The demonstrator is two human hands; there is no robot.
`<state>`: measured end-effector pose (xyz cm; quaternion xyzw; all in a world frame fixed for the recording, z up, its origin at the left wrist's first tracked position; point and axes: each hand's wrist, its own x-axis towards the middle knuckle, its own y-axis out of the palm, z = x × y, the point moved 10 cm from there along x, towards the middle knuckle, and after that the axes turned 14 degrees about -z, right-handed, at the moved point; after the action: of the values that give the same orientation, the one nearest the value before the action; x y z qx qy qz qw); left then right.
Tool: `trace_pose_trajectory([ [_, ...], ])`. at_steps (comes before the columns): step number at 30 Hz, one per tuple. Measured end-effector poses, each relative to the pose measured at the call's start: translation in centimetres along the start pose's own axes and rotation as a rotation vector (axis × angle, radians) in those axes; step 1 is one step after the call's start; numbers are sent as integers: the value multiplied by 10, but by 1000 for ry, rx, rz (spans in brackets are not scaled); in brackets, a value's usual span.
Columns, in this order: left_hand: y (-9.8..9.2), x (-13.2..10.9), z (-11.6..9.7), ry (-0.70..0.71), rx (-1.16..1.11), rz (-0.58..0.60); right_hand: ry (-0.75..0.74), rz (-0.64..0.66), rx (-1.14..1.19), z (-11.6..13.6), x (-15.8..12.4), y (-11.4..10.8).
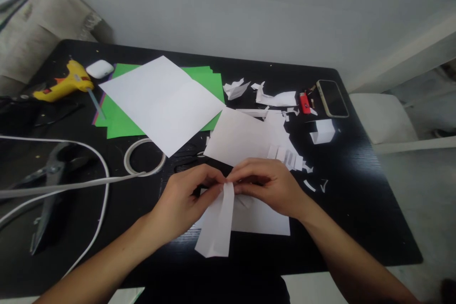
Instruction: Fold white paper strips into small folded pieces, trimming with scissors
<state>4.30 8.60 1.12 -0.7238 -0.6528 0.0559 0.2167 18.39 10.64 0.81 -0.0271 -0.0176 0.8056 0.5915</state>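
Observation:
A folded strip of white paper (pixel 218 225) is pinched at its far end between both hands, its wider end hanging toward me. My left hand (pixel 190 192) is closed on it, thumb and fingertips together at the fold. From the other side, my right hand (pixel 269 183) pinches the same end, its fingertips meeting the left ones. The exact grip at the tips is partly hidden. Beneath the hands a flat white sheet (pixel 263 221) lies on the black table. Just beyond them is another white sheet (pixel 235 135).
A large white square (pixel 164 104) lies over green sheets (pixel 124 126). Left are a yellow glue gun (pixel 73 80), a white case (pixel 100 69), scissors (pixel 50 185) and a white cable (pixel 107 175). Paper scraps (pixel 278 99), a red lighter (pixel 304 103) and a phone (pixel 332 98) sit right.

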Motion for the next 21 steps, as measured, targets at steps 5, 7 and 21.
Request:
trace_pose_trajectory([
  [5, -1, -1, -4, 28, 0, 1, -91, -25, -1, 5, 1, -2],
  [7, -1, -1, -5, 48, 3, -1, -100, -34, 0, 4, 1, -2],
  [21, -4, -8, -30, 395, 75, -32, 12, -53, 92, -10, 2, -1],
])
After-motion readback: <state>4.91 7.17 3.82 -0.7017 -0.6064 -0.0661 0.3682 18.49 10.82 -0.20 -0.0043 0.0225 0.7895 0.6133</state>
